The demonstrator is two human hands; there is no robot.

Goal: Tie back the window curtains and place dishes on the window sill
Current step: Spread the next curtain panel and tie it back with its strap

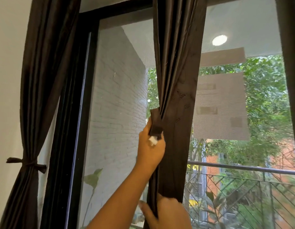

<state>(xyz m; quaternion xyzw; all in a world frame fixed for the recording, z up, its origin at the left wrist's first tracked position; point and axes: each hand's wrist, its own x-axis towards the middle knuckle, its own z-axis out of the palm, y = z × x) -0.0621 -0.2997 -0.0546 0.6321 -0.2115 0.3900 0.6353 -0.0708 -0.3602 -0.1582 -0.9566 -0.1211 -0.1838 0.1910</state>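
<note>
Daylight fills the dark-framed window (pixel 72 113). On the left, one curtain (pixel 44 80) hangs tied. The left hand (pixel 151 146) pinches a tie strap (pixel 156 123) against the dark, sheeny middle curtain (pixel 175 80), and the right hand (pixel 166 212) grips its gathered folds lower down. The cloth seems soft, light and slippery to me, best bunched tightly at the strap.

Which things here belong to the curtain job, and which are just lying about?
Job: middle curtain, gripped by right hand; tie strap, held by left hand; left curtain, already tied.
Just there: brick wall, balcony railing, paper sheets, ceiling light.
</note>
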